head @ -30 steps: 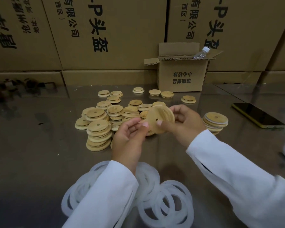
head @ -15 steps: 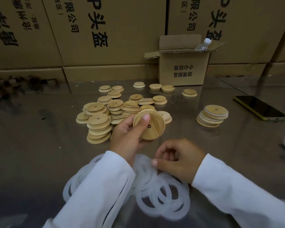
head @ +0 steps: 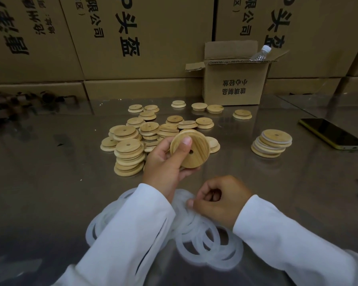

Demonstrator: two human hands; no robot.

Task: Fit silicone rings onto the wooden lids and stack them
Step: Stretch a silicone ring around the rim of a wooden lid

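My left hand grips a round wooden lid with a small hole, held tilted above the table, thumb across its face. My right hand is curled with its fingertips pinching at the top of a pile of translucent white silicone rings lying near the table's front edge. A heap of bare wooden lids lies behind my left hand. At the right stands a short stack of lids with white rings fitted.
A small open cardboard box with a plastic bottle in it stands at the back. A phone lies at the right. Large cartons wall off the far side of the shiny metal table.
My right hand let go of the lid and dropped to the ring pile at the front. My left hand kept the lid and turned its face toward me.
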